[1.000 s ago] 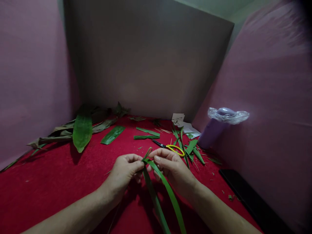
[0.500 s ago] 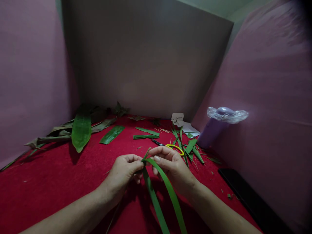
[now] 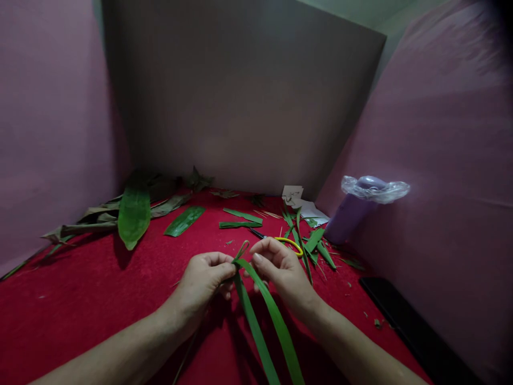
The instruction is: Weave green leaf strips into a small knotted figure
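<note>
Strips (image 3: 278, 316): two long green leaf lengths, meeting at the left hand (image 3: 205, 282), in front of the wearer, mid-frame low. Left thumb and fingers pinch the junction tight. Small loop (image 3: 243, 248) sticks up just above the pinch; both tails hang toward the wearer and run out at the bottom edge, the brighter one arching on the right, the darker one straighter. Right hand (image 3: 285, 274) is just beside the junction, fingers curled, thumb and index tips slightly apart; lower fingers sit partly behind the bright tail, so can't tell if it's gripping anything. Scissors (image 3: 294, 245) just beyond the right hand, on the red cloth (image 3: 100, 315), yellow handles partly covered by that hand in this view, dark blades pointing left. Two short pieces (image 3: 240, 224) lie past the blades. Offcuts (image 3: 316, 240) heaped right of the scissors, paper (image 3: 312, 212) behind them. Purple container (image 3: 348, 218) leans by the right wall, clear plastic (image 3: 377, 192) around its top. Black slab (image 3: 396, 315) near right. Far left: broad leaf (image 3: 134, 216) over dry leaves (image 3: 94, 227); cut leaf (image 3: 185, 221) beside, lying flat.
</note>
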### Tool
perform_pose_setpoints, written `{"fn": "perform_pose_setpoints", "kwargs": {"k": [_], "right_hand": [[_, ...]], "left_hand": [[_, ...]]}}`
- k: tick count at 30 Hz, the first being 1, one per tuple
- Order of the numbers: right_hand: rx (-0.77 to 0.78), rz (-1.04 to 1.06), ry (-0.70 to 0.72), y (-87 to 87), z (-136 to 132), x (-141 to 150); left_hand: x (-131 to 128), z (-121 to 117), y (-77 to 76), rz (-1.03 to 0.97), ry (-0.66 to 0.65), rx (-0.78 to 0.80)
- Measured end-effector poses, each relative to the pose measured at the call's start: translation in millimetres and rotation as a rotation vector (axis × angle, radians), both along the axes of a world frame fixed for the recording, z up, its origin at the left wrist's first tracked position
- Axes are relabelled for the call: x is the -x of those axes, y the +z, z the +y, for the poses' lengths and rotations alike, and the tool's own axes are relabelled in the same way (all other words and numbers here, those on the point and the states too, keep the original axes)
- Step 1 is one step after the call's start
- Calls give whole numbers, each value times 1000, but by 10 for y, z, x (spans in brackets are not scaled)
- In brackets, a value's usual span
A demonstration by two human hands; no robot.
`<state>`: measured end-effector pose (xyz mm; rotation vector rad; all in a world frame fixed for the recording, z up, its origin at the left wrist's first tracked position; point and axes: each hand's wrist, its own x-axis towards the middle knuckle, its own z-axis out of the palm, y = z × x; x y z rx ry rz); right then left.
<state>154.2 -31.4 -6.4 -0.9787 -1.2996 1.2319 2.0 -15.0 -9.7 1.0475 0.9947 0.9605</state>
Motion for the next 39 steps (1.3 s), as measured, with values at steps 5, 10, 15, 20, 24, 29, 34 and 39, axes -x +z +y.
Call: {"fn": "perform_pose_setpoints", "kwargs": {"k": [5, 10, 15, 20, 24, 29, 34, 39], "right_hand": [[-414, -480, -139, -14, -37, -19], [-692, -766, -139, -66, -34, -64], [-750, -810, -127, -113, -5, -88], [-742, -815, -155, -105, -11, -85], [-740, -801, -162, -61, -60, -59], [-600, -681, -222, 2, -104, 10], [-174, -454, -182, -11, -129, 65], [76, -154, -70, -8, -96, 102]], "left_hand": [[-5, -15, 15, 22, -3, 1], [-6, -25, 12, 124, -14, -51], [-24, -33, 31, 158, -3, -81], [-44, -57, 34, 216, 4, -126], [-32, -64, -27, 302, 36, -287], [-14, -69, -61, 392, 44, -402], [-14, -86, -28, 389, 45, -384], [-19, -101, -5, 326, 19, -340]]}}
